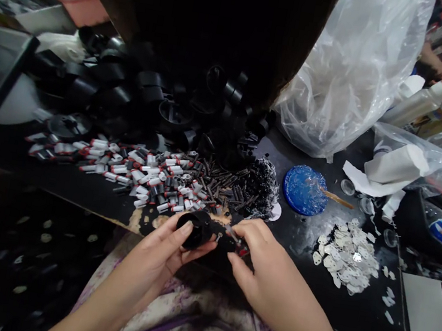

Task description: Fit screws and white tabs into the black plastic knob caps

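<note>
My left hand (159, 254) is closed round a small round black plastic part (194, 228), held at the near edge of the dark worktable (301, 241). My right hand (260, 257) is pinched on a small part with a red tip and a thin metal piece (238, 243), right beside the black part. Just behind my hands lies a spread of white, grey and red small parts (135, 171). Beside that spread is a heap of small dark metal springs (226, 183). A large pile of black plastic housings (139, 95) sits further back.
A blue round lid with a stick on it (305, 190) lies right of the springs. Flat silvery metal pieces (347, 257) are heaped at the right. A big clear plastic bag (351, 68) stands behind. Bottles, paper and another person's arm (436, 60) fill the far right.
</note>
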Action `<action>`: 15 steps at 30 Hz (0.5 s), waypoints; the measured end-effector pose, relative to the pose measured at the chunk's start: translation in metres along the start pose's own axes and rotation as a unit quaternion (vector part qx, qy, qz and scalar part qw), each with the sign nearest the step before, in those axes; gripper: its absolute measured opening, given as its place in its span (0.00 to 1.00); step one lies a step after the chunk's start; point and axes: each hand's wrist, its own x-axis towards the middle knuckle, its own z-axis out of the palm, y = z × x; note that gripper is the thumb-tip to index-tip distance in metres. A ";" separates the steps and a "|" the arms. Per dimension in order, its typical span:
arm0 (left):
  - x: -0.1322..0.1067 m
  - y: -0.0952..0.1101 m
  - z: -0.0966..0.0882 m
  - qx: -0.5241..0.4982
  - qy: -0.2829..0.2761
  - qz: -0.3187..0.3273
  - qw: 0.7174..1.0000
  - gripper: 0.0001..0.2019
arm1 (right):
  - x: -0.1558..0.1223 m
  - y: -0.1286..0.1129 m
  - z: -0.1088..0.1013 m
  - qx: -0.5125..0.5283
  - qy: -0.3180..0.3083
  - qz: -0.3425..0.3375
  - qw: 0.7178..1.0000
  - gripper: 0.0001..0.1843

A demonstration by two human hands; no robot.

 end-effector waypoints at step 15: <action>0.001 0.009 -0.021 0.352 -0.116 0.137 0.919 0.10 | 0.001 0.014 -0.005 0.294 -0.145 0.135 0.935 0.14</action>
